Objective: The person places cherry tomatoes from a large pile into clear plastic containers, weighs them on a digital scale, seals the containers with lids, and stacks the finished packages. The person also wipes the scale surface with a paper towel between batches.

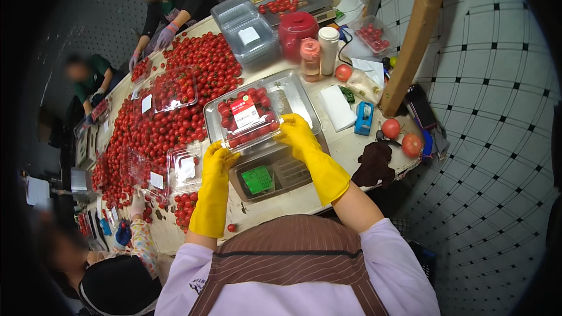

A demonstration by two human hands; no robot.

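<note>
A clear plastic clamshell box (249, 118) full of cherry tomatoes, with a red and white label on its lid, is held between my two yellow-gloved hands. My left hand (219, 156) grips its near left corner. At the near right corner, my right hand (295, 134) pinches the edge. Beneath the box is a metal tray (303, 96) on a digital scale (276, 175) with a lit green display; whether the box touches the tray, I cannot tell. A further clamshell (186, 167) bearing a white label lies left of my left hand.
Loose cherry tomatoes (210, 63) cover the table's left side, with several clamshells among them. Stacked empty boxes (252, 46), a red pot (297, 30) and bottles (328, 50) stand behind the tray. A blue tape dispenser (364, 118) and wooden post (415, 39) are at right. Co-workers sit around the table.
</note>
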